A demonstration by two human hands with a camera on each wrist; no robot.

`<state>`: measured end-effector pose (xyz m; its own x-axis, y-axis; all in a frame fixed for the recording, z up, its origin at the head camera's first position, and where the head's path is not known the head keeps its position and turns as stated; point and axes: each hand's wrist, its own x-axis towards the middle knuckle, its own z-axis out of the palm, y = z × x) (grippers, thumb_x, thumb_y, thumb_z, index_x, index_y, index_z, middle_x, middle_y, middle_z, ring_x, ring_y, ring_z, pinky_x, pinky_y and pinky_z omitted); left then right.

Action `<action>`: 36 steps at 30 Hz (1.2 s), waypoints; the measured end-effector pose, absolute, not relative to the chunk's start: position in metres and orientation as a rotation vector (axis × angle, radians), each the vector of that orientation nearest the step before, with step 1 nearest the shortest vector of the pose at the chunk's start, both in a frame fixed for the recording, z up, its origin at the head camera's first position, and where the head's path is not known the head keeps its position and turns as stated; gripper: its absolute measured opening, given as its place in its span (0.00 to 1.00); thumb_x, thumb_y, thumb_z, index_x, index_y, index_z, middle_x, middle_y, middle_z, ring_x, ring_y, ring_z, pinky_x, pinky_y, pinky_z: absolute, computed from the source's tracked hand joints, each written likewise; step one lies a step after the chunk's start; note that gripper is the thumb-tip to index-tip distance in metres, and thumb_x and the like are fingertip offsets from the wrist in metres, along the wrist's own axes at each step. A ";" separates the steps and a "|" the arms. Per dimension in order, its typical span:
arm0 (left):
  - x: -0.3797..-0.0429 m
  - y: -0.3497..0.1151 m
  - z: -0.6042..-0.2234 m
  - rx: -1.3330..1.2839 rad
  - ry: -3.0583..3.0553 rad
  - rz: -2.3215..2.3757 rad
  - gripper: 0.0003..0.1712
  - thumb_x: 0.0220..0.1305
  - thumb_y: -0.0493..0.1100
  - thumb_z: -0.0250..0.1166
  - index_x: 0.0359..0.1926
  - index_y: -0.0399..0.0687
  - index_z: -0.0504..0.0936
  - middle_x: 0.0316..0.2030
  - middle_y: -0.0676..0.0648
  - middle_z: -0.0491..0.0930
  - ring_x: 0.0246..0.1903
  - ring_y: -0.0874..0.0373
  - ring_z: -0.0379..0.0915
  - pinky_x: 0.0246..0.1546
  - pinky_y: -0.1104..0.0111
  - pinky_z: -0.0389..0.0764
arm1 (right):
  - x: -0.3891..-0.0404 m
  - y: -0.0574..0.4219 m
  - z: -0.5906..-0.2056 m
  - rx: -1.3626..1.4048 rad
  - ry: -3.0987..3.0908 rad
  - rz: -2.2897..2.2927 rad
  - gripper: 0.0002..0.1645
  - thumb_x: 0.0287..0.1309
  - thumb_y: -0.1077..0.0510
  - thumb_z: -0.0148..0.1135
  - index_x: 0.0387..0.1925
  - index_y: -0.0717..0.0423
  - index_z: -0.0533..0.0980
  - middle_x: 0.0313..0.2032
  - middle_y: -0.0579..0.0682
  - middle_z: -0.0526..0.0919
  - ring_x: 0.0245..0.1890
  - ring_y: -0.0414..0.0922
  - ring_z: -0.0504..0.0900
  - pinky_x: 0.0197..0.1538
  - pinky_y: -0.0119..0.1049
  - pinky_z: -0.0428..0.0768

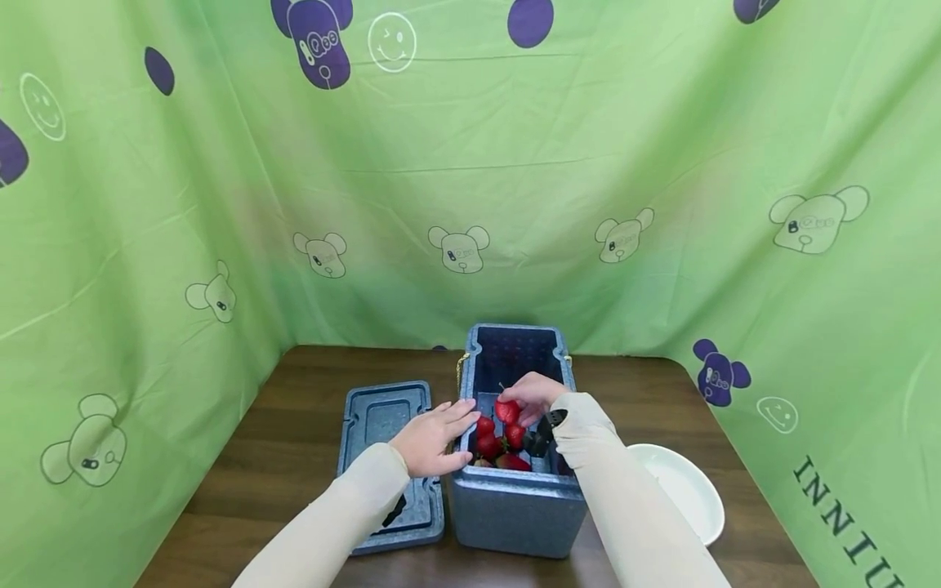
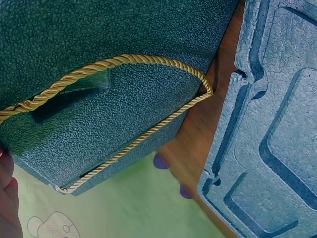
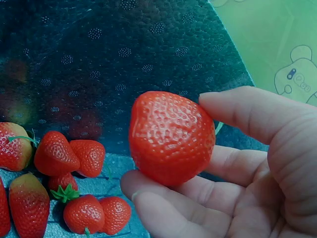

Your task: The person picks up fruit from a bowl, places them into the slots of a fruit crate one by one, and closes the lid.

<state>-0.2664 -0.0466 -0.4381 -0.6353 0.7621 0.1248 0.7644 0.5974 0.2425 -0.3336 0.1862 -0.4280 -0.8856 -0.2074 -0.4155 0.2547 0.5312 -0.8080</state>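
In the right wrist view, my right hand [image 3: 237, 168] pinches a red strawberry [image 3: 171, 139] between thumb and fingers, inside a blue foam box [image 1: 518, 514]. Beneath it, on the box floor, lie several more strawberries [image 3: 84, 213], some with yellowish ends and one with a green leafy cap. In the head view the right hand [image 1: 532, 396] reaches over the box's right side. My left hand [image 1: 434, 438] rests on the left rim with its fingers straight and spread. Only a little of the left hand shows at the edge of the left wrist view.
The box's foam lid [image 1: 385, 416] lies on the table to the left. To the right stands a white oval plate [image 1: 684, 490], partly behind the right sleeve. A gold cord [image 2: 133, 59] hangs along the box's side. Green printed cloth surrounds the wooden table [image 1: 243, 482].
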 end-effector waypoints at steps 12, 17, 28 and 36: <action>-0.266 -0.047 -0.437 -1.344 -2.797 -0.443 0.35 0.65 0.53 0.52 0.69 0.40 0.65 0.69 0.41 0.61 0.69 0.50 0.55 0.68 0.59 0.54 | -0.337 0.190 -0.428 -0.095 2.226 -1.315 0.27 0.54 0.63 0.61 0.56 0.71 0.73 0.35 0.54 0.83 0.33 0.51 0.84 0.36 0.45 0.84; -0.266 -0.047 -0.438 -1.349 -2.779 -0.434 0.35 0.65 0.53 0.52 0.68 0.40 0.65 0.69 0.41 0.61 0.69 0.50 0.56 0.68 0.59 0.55 | -0.338 0.192 -0.427 -0.096 2.209 -1.340 0.26 0.54 0.64 0.61 0.55 0.69 0.73 0.36 0.54 0.84 0.38 0.55 0.84 0.37 0.47 0.84; -0.269 -0.046 -0.434 -1.341 -2.804 -0.432 0.36 0.63 0.55 0.52 0.69 0.42 0.65 0.69 0.43 0.60 0.69 0.51 0.56 0.68 0.58 0.55 | -0.340 0.209 -0.393 -0.206 2.161 -1.350 0.28 0.59 0.64 0.57 0.61 0.70 0.67 0.43 0.56 0.82 0.44 0.54 0.83 0.46 0.54 0.80; -0.269 -0.047 -0.437 -1.352 -2.801 -0.427 0.37 0.63 0.55 0.52 0.69 0.41 0.65 0.69 0.42 0.61 0.68 0.50 0.56 0.68 0.59 0.55 | -0.338 0.247 -0.375 -0.404 2.097 -1.356 0.36 0.61 0.60 0.58 0.66 0.70 0.59 0.55 0.63 0.75 0.46 0.49 0.80 0.52 0.58 0.76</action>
